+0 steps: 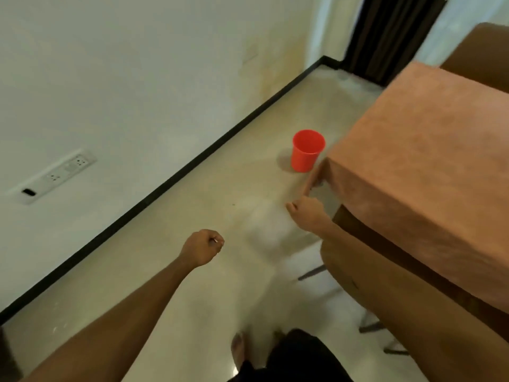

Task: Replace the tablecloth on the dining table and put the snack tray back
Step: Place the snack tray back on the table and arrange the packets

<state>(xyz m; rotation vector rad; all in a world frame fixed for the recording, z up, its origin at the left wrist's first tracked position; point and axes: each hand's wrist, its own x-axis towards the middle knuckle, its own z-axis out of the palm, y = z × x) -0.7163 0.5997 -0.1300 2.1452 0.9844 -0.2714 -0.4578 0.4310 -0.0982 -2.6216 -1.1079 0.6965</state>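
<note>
One corner of the tablecloth (pixel 413 150) is pinched by the right hand (pixel 308 213); the left hand (pixel 202 246) is fisted, empty, apart.

The tablecloth (pixel 429 150) is spread at right, and a bin (pixel 308 151) is set on the floor (pixel 192 230) just left of its near corner.

One tablecloth (pixel 429 150) on one dining table (pixel 355 217); beside the table, one red bin (pixel 307 151), two chairs (pixel 385 285) (pixel 482 51), two hands (pixel 202 248) (pixel 307 213).
</note>
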